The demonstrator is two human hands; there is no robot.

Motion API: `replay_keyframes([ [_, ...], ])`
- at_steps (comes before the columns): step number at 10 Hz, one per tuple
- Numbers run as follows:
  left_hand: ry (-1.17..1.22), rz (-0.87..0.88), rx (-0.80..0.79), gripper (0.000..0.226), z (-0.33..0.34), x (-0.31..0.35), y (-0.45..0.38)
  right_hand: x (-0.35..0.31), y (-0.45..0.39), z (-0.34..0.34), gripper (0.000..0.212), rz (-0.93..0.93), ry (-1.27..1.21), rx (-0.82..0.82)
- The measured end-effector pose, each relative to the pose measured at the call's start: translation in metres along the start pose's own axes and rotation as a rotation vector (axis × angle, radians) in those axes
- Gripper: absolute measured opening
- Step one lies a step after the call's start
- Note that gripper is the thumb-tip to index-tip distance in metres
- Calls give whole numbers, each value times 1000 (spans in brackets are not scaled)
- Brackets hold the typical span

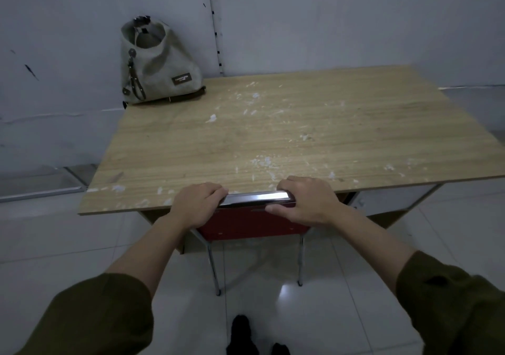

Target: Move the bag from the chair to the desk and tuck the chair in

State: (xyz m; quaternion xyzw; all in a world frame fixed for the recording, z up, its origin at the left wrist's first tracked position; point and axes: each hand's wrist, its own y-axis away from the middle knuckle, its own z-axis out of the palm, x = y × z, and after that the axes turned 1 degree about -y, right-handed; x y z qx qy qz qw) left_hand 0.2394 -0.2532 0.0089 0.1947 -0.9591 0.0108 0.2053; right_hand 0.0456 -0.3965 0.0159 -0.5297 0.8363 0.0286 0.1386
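Fingers of both hands curled tight around chair's (252,222) glossy chrome rail, canvas bag (157,65) on woodgrain desk (273,138).

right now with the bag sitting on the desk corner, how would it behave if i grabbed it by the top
The bag would probably go floppy: its cloth sides sag and crease. It looks light, since the open mouth stands slack rather than bulging. It may also swing, with its strap trailing on the desk.
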Motion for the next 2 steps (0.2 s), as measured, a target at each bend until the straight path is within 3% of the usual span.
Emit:
replay_keyframes([
  [1, 0, -27, -112, 60, -10, 2, 1, 0, -4, -13, 51, 75, -143, -181],
  [2, 10, -47, -240, 53, -13, -1, -4, -1, -13, -26, 38, 142, -320, -271],
])
